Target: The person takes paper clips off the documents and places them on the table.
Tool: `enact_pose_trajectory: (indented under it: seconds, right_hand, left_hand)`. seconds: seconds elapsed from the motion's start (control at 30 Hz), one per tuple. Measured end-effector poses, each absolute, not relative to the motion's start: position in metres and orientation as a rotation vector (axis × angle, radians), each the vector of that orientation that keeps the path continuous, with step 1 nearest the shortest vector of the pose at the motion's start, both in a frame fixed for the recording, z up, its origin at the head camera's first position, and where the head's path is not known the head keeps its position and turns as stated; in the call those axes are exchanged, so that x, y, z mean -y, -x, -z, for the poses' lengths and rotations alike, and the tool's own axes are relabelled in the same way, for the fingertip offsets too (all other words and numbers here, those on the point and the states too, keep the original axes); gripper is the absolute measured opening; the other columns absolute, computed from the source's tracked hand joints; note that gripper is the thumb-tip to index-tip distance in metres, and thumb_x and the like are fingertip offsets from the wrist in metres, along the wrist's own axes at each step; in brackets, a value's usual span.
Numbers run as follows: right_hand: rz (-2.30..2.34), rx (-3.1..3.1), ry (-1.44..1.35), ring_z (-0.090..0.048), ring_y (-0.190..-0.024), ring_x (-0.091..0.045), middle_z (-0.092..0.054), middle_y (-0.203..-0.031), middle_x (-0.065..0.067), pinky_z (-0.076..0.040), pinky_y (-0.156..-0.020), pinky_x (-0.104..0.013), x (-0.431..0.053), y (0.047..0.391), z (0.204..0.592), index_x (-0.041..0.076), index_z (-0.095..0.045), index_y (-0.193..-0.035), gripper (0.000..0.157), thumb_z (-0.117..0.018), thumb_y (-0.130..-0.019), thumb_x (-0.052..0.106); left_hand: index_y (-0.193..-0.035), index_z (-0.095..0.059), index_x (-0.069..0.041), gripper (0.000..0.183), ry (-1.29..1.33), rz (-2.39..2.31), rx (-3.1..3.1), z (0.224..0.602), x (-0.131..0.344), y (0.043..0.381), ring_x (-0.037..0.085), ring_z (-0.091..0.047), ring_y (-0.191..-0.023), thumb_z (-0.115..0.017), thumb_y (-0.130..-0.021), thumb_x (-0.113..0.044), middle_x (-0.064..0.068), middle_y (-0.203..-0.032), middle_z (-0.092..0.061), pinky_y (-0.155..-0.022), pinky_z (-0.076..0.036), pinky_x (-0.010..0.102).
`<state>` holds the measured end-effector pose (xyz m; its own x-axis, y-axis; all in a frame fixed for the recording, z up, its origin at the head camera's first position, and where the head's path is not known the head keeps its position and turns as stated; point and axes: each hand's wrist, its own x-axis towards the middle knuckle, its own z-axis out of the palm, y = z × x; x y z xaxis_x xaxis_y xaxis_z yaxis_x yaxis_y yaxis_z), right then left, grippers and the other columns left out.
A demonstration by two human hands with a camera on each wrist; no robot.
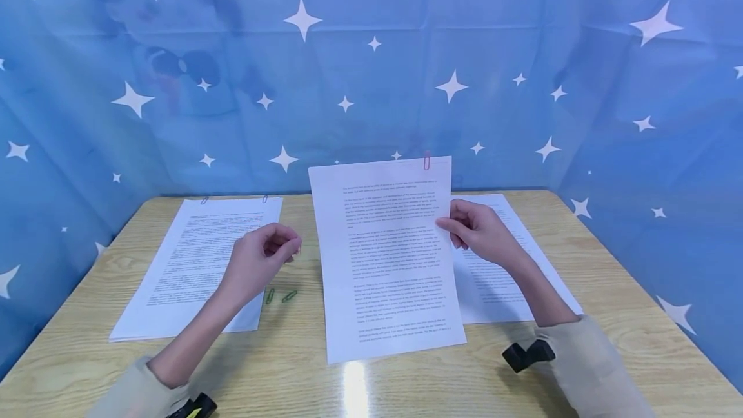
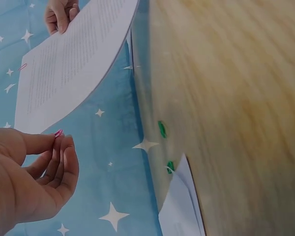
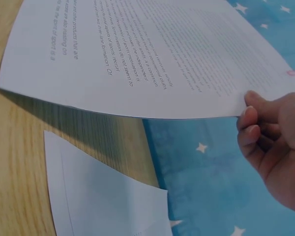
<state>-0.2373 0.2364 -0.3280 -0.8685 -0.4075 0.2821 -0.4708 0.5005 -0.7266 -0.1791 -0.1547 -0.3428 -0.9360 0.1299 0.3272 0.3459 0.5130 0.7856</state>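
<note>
Upright above the table, printed sheets [image 1: 389, 263] are pinched at their right edge by my right hand [image 1: 484, 231], thumb in front. A red paper clip [image 1: 426, 160] sits on their top edge near the right corner. My left hand [image 1: 258, 260] is raised to the left of these sheets, apart from them. Between its thumb and fingertips it pinches a small pink paper clip [image 2: 59, 133], mostly hidden by the fingers. Below that hand, two green paper clips [image 1: 289, 296] lie on the table.
At the left lies a stack of printed paper [image 1: 203, 263] with two dark clips on its top edge. Another printed stack [image 1: 499, 282] lies at the right, partly behind the held sheets. A blue star-patterned curtain [image 1: 371, 82] hangs behind the wooden table [image 1: 278, 373].
</note>
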Motion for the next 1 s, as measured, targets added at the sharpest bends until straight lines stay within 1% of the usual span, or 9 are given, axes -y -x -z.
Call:
enact_pose_trajectory:
  seconds: [0.13,0.2,0.3,0.5,0.6,0.67,0.73,0.9,1.0]
  right_hand:
    - [-1.326,2.656,-0.779,-0.047,-0.049,-0.022,-0.052,-0.061,-0.007,-0.036,-0.044,-0.028,-0.236,0.237,0.328,0.008,-0.06,-0.092,0.012,-0.064,-0.101,0.016]
    - [-1.328,2.657,-0.777,-0.046,-0.048,-0.022,-0.052,-0.061,-0.007,-0.036,-0.044,-0.028,-0.236,0.237,0.328,0.008,-0.06,-0.093,0.012,-0.064,-0.101,0.015]
    - [-1.327,2.657,-0.779,-0.046,-0.048,-0.023,-0.052,-0.061,-0.007,-0.036,-0.044,-0.028,-0.236,0.237,0.328,0.008,-0.059,-0.091,0.013,-0.064,-0.101,0.016]
    - [-1.336,2.655,-0.784,-0.047,-0.051,-0.035,-0.052,-0.06,-0.007,-0.036,-0.044,-0.028,-0.235,0.236,0.326,0.008,-0.058,-0.089,0.015,-0.064,-0.101,0.015]
    - [-1.335,2.658,-0.782,-0.047,-0.049,-0.031,-0.052,-0.06,-0.006,-0.036,-0.044,-0.028,-0.235,0.237,0.327,0.008,-0.058,-0.089,0.015,-0.064,-0.101,0.015]
    - [-1.334,2.659,-0.782,-0.047,-0.05,-0.033,-0.052,-0.06,-0.006,-0.036,-0.044,-0.028,-0.235,0.237,0.328,0.008,-0.058,-0.089,0.015,-0.064,-0.101,0.015]
    - [-1.327,2.66,-0.783,-0.047,-0.049,-0.03,-0.052,-0.06,-0.006,-0.036,-0.044,-0.028,-0.235,0.238,0.328,0.008,-0.057,-0.088,0.016,-0.064,-0.101,0.014]
    - [-1.315,2.664,-0.783,-0.047,-0.049,-0.027,-0.052,-0.059,-0.006,-0.036,-0.044,-0.028,-0.235,0.238,0.328,0.008,-0.057,-0.087,0.017,-0.064,-0.101,0.014]
    - [-1.32,2.666,-0.779,-0.047,-0.049,-0.029,-0.052,-0.059,-0.006,-0.036,-0.044,-0.028,-0.235,0.237,0.327,0.008,-0.057,-0.088,0.016,-0.064,-0.101,0.015]
  left_hand:
    - [-0.102,-0.07,-0.003,0.007,0.401,1.369,2.592,0.347,0.158,0.177,0.029,-0.069,-0.078,-0.066,-0.097,-0.005,0.008,-0.087,-0.071,-0.066,-0.054,0.025]
    - [-0.101,-0.07,-0.003,0.006,0.408,1.359,2.613,0.348,0.159,0.175,0.029,-0.069,-0.078,-0.066,-0.097,-0.005,0.009,-0.086,-0.071,-0.066,-0.054,0.025]
    - [-0.098,-0.07,-0.003,0.004,0.419,1.351,2.639,0.349,0.162,0.173,0.028,-0.069,-0.076,-0.067,-0.096,-0.004,0.009,-0.084,-0.07,-0.064,-0.053,0.025]
    - [-0.096,-0.068,-0.001,0.005,0.449,1.328,2.712,0.351,0.168,0.168,0.024,-0.067,-0.072,-0.069,-0.095,-0.006,0.006,-0.08,-0.069,-0.061,-0.052,0.026]
    - [-0.094,-0.068,-0.002,0.005,0.441,1.295,2.761,0.354,0.171,0.166,0.023,-0.066,-0.07,-0.07,-0.094,-0.006,0.005,-0.079,-0.069,-0.06,-0.05,0.026]
    - [-0.093,-0.068,-0.003,0.005,0.439,1.278,2.788,0.355,0.174,0.165,0.022,-0.065,-0.069,-0.07,-0.094,-0.007,0.004,-0.078,-0.069,-0.061,-0.05,0.027]
    - [-0.094,-0.068,-0.003,0.004,0.442,1.279,2.81,0.356,0.176,0.163,0.021,-0.064,-0.068,-0.07,-0.094,-0.007,0.003,-0.077,-0.068,-0.061,-0.049,0.027]
    - [-0.094,-0.069,-0.004,0.004,0.445,1.29,2.867,0.358,0.182,0.159,0.02,-0.063,-0.066,-0.07,-0.093,-0.008,0.001,-0.076,-0.067,-0.06,-0.049,0.028]
    - [-0.093,-0.069,-0.006,0.003,0.451,1.281,2.904,0.36,0.184,0.158,0.018,-0.062,-0.066,-0.072,-0.092,-0.007,0.0,-0.075,-0.066,-0.059,-0.049,0.027]
